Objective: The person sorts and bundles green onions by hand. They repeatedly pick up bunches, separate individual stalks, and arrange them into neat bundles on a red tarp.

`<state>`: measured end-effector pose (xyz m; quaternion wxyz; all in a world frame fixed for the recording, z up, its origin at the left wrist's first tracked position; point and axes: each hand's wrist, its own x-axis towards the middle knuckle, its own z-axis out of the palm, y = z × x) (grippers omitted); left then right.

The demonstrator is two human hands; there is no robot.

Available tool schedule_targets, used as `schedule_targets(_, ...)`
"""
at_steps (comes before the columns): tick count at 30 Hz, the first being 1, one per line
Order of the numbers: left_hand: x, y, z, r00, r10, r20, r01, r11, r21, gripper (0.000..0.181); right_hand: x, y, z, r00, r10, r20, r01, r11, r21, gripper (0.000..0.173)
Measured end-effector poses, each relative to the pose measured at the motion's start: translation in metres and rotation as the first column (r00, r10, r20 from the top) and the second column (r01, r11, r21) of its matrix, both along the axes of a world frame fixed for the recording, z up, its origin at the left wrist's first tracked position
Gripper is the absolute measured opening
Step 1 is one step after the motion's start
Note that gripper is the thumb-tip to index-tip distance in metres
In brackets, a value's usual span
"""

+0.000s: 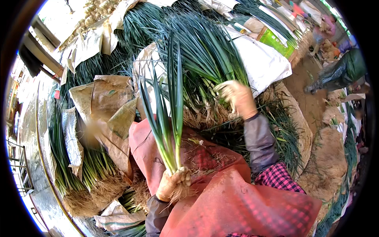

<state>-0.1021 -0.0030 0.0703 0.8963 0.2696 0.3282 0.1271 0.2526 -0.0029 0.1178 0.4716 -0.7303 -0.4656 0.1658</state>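
My left hand is closed around the lower ends of a few leek-like allium plants. Their flat green leaves point up and away from me, and pale roots hang below the fist. Ahead and to the right, my right hand is at the near end of a large pile of the same plants. Its fingers are bent and blurred against the stems, so whether they grip a stalk is unclear. Roots fringe the pile's near edge. A red translucent apron covers my lap, with root scraps and leaf bits on it.
To the left lie rooty bundles, partly under brown paper sacks. A white sack sits beside the pile. Loose leaves lie right of my arm. A person's dark-clad leg and more root-fringed bundles are at far right.
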Motion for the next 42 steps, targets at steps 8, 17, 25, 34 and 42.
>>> schedule_targets(8,-0.002,0.036,0.050,0.890,0.276,0.362,-0.291,0.957,-0.015,0.025,0.038,-0.108,-0.060,0.888,-0.427,0.170,0.460,0.824,-0.331,0.026)
schedule_targets(17,0.087,0.059,0.020,0.891,0.310,0.331,-0.276,0.950,-0.146,0.051,-0.012,-0.127,-0.016,0.945,-0.325,0.038,0.324,0.914,-0.243,0.024)
schedule_targets(25,0.109,0.035,-0.013,0.954,0.155,0.256,-0.091,0.965,-0.244,0.024,0.090,-0.014,-0.029,0.813,-0.294,0.503,0.528,0.737,-0.422,0.025)
schedule_targets(34,0.134,0.004,-0.004,0.985,-0.001,0.170,0.042,0.970,-0.239,0.023,-0.047,-0.052,-0.015,0.515,-0.051,-0.856,-0.221,0.957,-0.190,0.039)
schedule_targets(42,0.125,-0.002,-0.017,0.984,0.107,0.141,-0.068,0.964,-0.256,0.020,-0.052,-0.040,-0.057,0.763,-0.144,-0.630,-0.064,0.953,-0.295,0.028)
